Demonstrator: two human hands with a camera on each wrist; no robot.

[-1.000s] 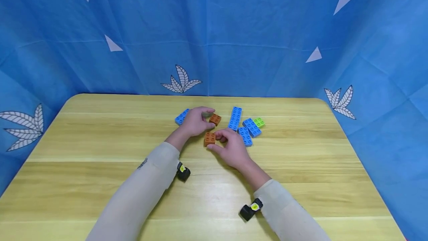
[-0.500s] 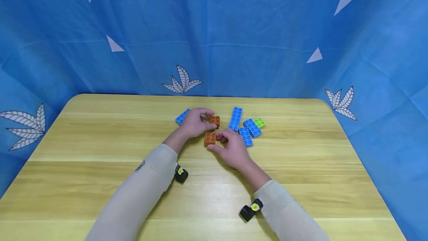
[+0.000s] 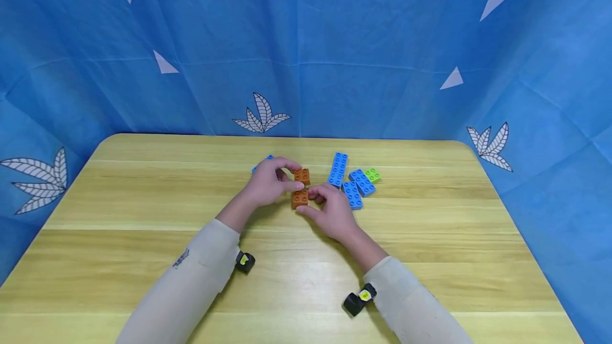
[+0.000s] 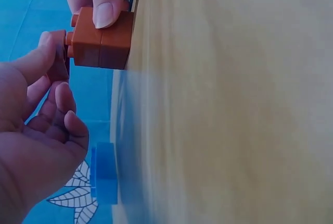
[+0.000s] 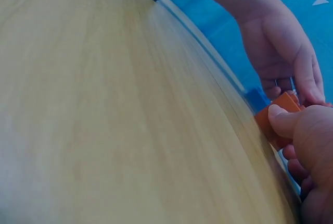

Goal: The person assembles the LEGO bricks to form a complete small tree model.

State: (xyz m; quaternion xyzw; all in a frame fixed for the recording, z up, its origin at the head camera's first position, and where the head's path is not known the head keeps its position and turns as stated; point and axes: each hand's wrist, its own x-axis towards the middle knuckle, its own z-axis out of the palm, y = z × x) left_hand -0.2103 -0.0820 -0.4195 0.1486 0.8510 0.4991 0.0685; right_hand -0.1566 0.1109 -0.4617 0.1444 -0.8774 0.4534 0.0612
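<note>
Between thumb and fingers, my left hand [image 3: 269, 183] pinches a reddish-brown brick [image 3: 302, 175]. An orange-brown block [image 3: 300, 199] stands on the table just nearer to me, gripped at its right side by my right hand [image 3: 332, 213]. In the left wrist view, a seam divides this block [image 4: 99, 47] into two layers, and the pinched brick [image 4: 61, 62] is close over its studs, partly overlapping them; whether they touch I cannot tell. The right wrist view has my right thumb lying against the block [image 5: 266, 125].
A blue brick [image 3: 255, 168] lies partly hidden behind my left hand. Right of my hands are several blue bricks [image 3: 353, 195] and a green one [image 3: 372, 175]. A blue patterned curtain [image 3: 363, 41] hangs behind the wooden table [image 3: 430, 227].
My left hand has carried its brick toward me and slightly left, up to the block at my right hand. The right hand and its block have stayed in place.
</note>
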